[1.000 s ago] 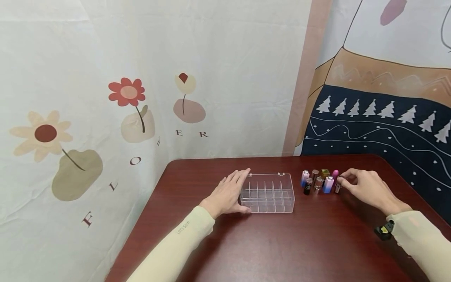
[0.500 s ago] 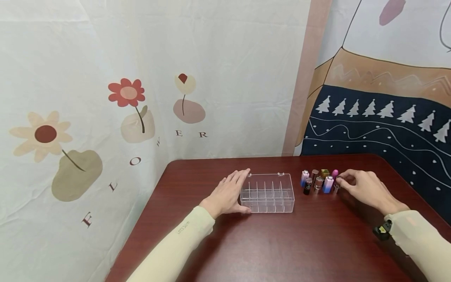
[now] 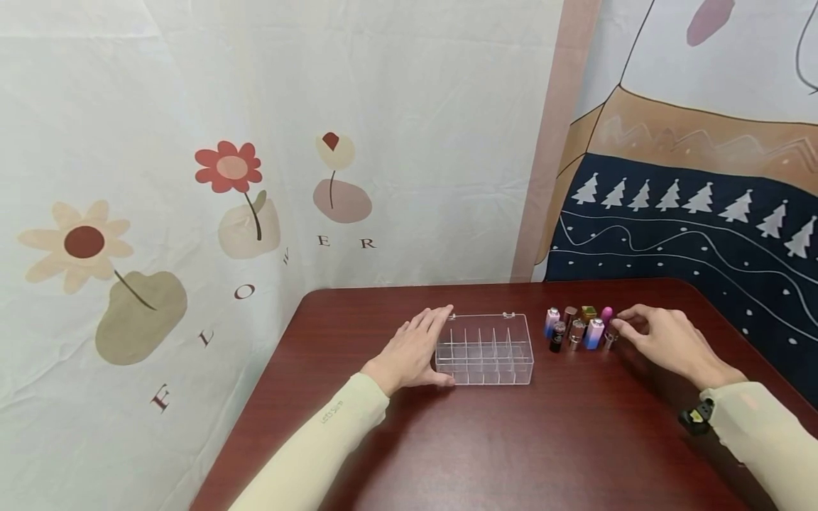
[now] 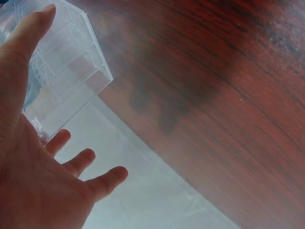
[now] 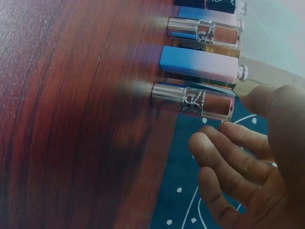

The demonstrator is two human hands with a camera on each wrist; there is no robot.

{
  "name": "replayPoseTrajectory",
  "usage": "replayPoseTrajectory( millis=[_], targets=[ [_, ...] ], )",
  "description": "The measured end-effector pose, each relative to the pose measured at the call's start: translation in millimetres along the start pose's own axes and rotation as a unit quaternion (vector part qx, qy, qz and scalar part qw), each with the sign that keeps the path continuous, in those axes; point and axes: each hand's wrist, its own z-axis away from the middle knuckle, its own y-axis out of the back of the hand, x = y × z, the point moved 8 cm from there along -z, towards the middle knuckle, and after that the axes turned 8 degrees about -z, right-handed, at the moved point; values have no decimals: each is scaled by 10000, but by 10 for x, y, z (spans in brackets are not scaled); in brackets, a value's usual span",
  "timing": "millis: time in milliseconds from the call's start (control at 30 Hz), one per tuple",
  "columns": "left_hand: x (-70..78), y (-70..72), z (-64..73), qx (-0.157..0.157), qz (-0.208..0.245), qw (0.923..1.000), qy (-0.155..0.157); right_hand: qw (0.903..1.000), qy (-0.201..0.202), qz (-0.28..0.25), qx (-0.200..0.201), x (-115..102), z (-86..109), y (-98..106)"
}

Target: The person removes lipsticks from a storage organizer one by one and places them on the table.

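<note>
A clear plastic divided box [image 3: 486, 363] with its hinged lid raised sits mid-table. My left hand [image 3: 409, 351] rests against the box's left end, thumb at the front corner and fingers extended toward the back. Seen from the left wrist, its fingers [image 4: 107, 183] are spread beside the box wall [image 4: 71, 107]. To the right, my right hand [image 3: 671, 344] pinches the top of a silver lipstick with a clear cap [image 5: 193, 101], which stands upright at the group's right end. Beside it are a blue-pink lipstick [image 3: 594, 333] and a magenta-topped one [image 3: 607, 313].
Several more lipsticks stand close together, among them a black one [image 3: 557, 338], a brown-capped one [image 3: 577, 333], a gold-topped one [image 3: 589, 313] and another blue-pink one [image 3: 552, 321]. Printed cloth [image 3: 422, 142] hangs behind the dark red table [image 3: 498, 447].
My right hand shifts slightly left, then back right, with the lipstick at its fingertips tilting a little. My left hand and the box stay put.
</note>
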Motion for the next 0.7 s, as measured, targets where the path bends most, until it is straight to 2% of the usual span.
replayPoseTrajectory(
  millis=[400, 567, 700],
  targets=[
    [2, -3, 9, 40, 50, 10000, -44, 9969, 148, 20, 770, -166, 42, 108],
    [-4, -8, 6, 73, 38, 10000, -40, 9949, 198, -9, 993, -321, 68, 124],
    [-7, -10, 6, 93, 67, 9999, -44, 9921, 408, -9, 1184, -494, 107, 116]
  ],
)
